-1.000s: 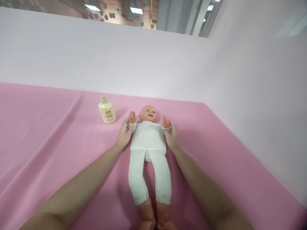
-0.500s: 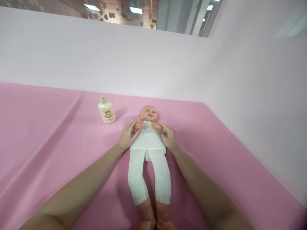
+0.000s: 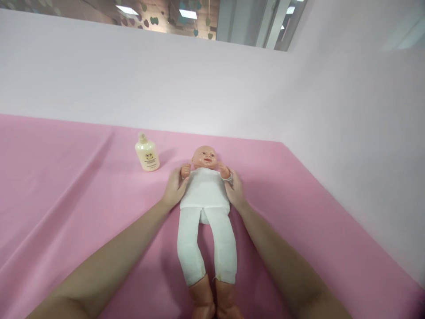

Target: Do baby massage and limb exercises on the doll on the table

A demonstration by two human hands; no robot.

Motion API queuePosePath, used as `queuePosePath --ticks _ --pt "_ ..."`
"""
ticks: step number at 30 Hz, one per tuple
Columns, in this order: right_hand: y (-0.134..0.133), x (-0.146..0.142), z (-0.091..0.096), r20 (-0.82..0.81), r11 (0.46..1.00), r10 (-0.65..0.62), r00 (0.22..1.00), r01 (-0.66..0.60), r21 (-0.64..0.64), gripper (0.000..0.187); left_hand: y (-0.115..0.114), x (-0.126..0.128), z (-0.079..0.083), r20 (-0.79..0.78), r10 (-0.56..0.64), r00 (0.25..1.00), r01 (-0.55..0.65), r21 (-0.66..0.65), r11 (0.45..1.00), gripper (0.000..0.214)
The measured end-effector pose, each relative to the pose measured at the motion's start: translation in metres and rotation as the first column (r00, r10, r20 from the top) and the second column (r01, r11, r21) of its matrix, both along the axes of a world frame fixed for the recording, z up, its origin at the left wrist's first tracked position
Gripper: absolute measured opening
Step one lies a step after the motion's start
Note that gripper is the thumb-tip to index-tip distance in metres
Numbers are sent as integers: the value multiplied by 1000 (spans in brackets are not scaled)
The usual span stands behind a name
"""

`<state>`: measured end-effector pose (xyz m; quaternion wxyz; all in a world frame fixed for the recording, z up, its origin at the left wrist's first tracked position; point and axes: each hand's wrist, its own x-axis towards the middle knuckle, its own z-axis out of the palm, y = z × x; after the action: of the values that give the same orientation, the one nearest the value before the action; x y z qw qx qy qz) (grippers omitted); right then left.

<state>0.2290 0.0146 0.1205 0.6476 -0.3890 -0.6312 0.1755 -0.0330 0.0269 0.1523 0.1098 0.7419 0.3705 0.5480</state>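
A baby doll (image 3: 206, 188) in a white top and white trousers lies on its back, its head away from me and bare feet toward me. My left hand (image 3: 174, 188) is wrapped round the doll's arm on the left side, with the thumb along the chest edge. On the other side, my right hand (image 3: 236, 190) grips the doll's other arm near the wrist. Both small doll hands stick up beside the chin, apart from each other. Parts of my fingers are hidden behind the doll's arms.
A pump bottle (image 3: 148, 155) of pale yellow liquid stands upright beyond my left hand. Pink cloth (image 3: 282, 199) covers the surface, with folds at the left. White walls (image 3: 166, 79) rise behind and to the right, with a window (image 3: 245, 22) above the back one.
The doll's arms have spread outward, away from the chest, with my hands on them. My left hand has moved slightly left. The body and bottle have stayed put.
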Motion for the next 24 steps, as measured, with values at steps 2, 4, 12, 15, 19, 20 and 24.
queuePosePath --ticks 2,4,12,15,19,20,24 --pt "1 0 -1 -99 1000 4 995 -7 -27 54 2 -2 0 132 3 991 3 -43 999 46" --pt "2 0 -1 -169 999 -9 986 0 -53 58 4 -5 -1 274 42 961 -11 -115 993 51" --pt "13 9 -5 -369 985 -149 917 106 -134 69 28 -21 -16 613 287 736 -82 -340 937 49" --pt "19 14 -10 -409 975 -191 892 124 -186 68 35 -25 -22 587 267 765 -124 -272 954 49" --pt "16 14 -10 -402 977 -172 899 102 -190 69 34 -24 -22 542 196 817 -96 -207 974 53" --pt "13 12 -8 -393 979 -160 906 96 -178 68 32 -23 -20 539 189 821 -84 -213 973 54" --pt "4 5 0 -331 992 -97 939 64 -110 68 20 -16 -10 467 112 877 -6 -222 975 58"
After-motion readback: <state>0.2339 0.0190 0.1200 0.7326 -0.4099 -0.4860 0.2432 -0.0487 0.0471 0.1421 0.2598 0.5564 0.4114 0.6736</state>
